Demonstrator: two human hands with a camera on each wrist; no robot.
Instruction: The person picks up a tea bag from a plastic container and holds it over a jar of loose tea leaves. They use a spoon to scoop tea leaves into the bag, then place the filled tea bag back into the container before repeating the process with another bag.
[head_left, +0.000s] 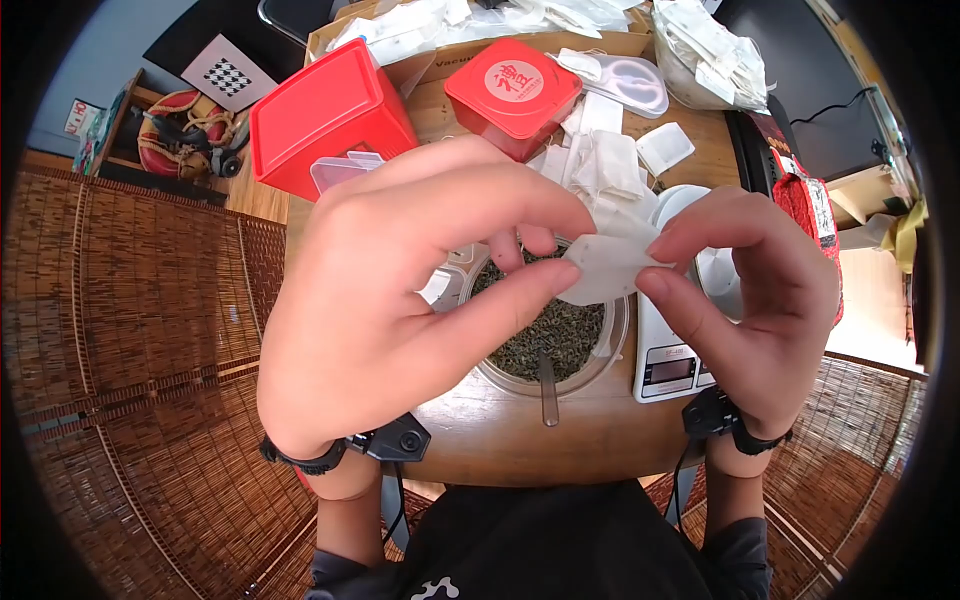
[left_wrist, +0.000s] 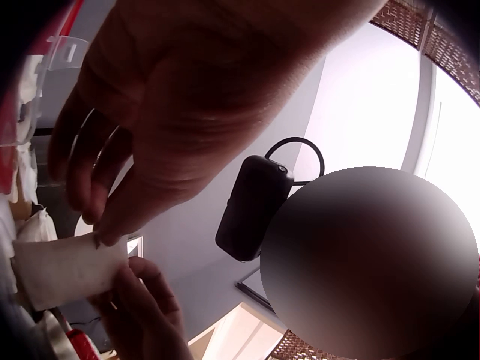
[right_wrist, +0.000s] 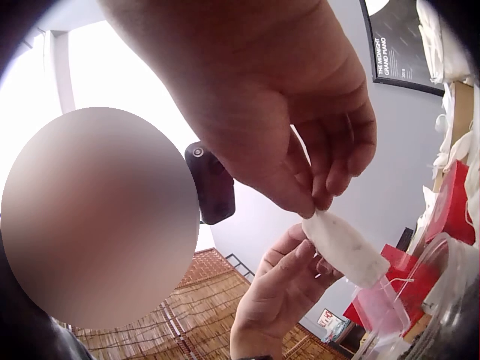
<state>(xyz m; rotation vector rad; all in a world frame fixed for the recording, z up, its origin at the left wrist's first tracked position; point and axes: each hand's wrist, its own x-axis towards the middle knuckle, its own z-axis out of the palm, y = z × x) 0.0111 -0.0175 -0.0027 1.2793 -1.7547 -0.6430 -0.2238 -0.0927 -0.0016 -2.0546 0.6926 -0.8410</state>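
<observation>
A small white pouch is held up between both hands above a round clear container of dried green leaves. The left hand pinches its left edge between thumb and fingertip. On the other side, thumb and index finger of the right hand pinch the pouch's right edge. In the left wrist view the pouch looks flat, with the left hand at its upper corner. The right wrist view shows the pouch below the right hand. A metal spoon rests in the container.
White kitchen scale right of the container. Behind are two red boxes, a pile of white pouches, a bag of more pouches and a clear lid. A red packet lies at right.
</observation>
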